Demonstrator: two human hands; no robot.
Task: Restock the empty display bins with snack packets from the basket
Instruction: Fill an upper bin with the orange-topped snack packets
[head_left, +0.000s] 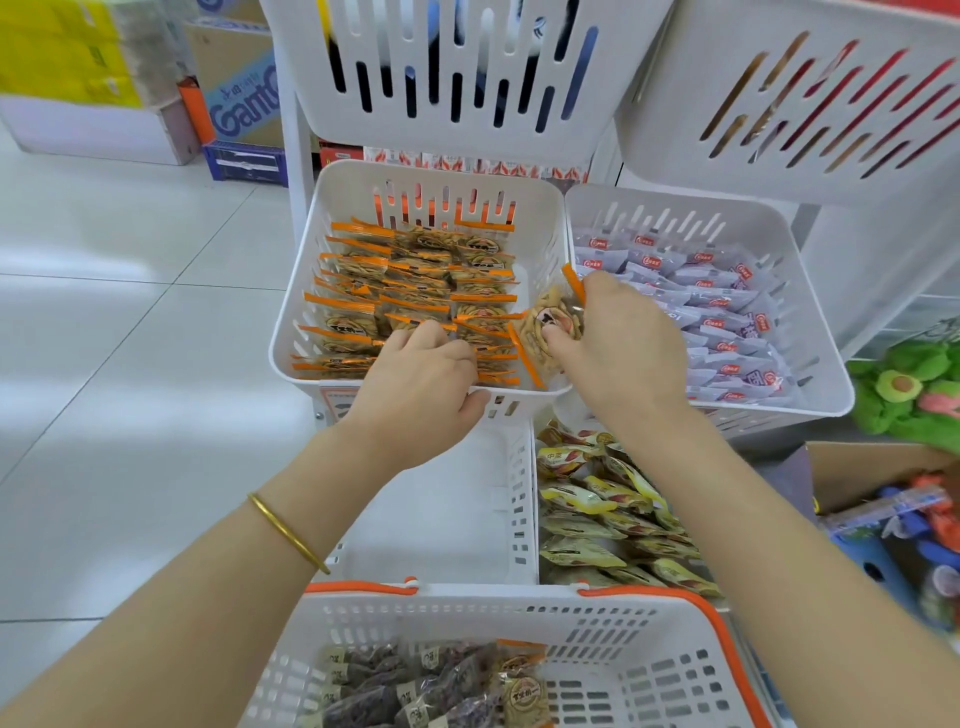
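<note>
A white display bin (298, 332) holds rows of orange-edged snack packets (410, 291). My left hand (421, 384) reaches over its front rim, fingertips down among the packets, thumb on the rim. My right hand (618, 348) pinches one orange-edged packet (545, 332) at the bin's right side, just above the stacked rows. Below, a white basket with orange handles (639, 618) carries dark snack packets (395, 691) and one orange-edged packet (524, 691). An empty white bin (457, 514) lies between the basket and the filled one.
To the right stand a bin of pale purple packets (727, 306) and, lower, a bin of yellow packets (608, 509). Upper-tier white bins (452, 78) hang overhead. A cardboard box of toys (893, 519) sits at right; cartons (239, 93) stand on the tiled floor at left.
</note>
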